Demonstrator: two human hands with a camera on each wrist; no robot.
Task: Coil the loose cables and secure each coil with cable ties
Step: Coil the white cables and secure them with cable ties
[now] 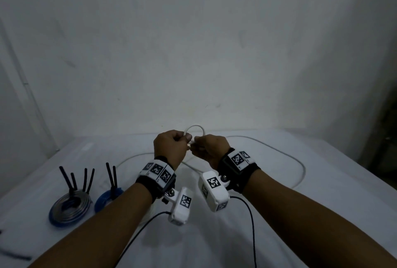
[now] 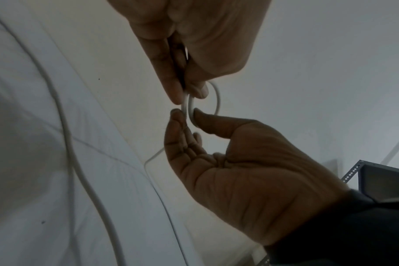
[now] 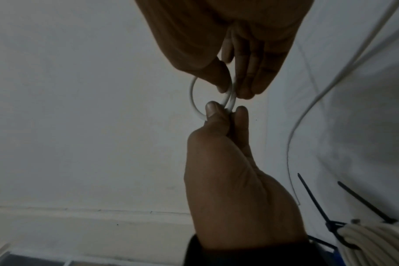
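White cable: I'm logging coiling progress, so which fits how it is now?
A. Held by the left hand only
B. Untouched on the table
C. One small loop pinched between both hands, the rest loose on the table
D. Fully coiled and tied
C: both the left hand and right hand pinch a small loop of the white cable, while its remaining length trails loose on the table.

Thin white cable (image 1: 279, 151), bent into one small round loop (image 1: 195, 128) just above centre of the head view, pinched where its strands cross; remainder trailing in a wide slack curve over the white bench (image 1: 322, 181) toward the right. At lower left, a blue-and-grey coil (image 1: 69, 210) lying flat, black cable ties (image 1: 84, 179) sticking upright from it; just right of it, a blue coil (image 1: 105, 199), also tied.
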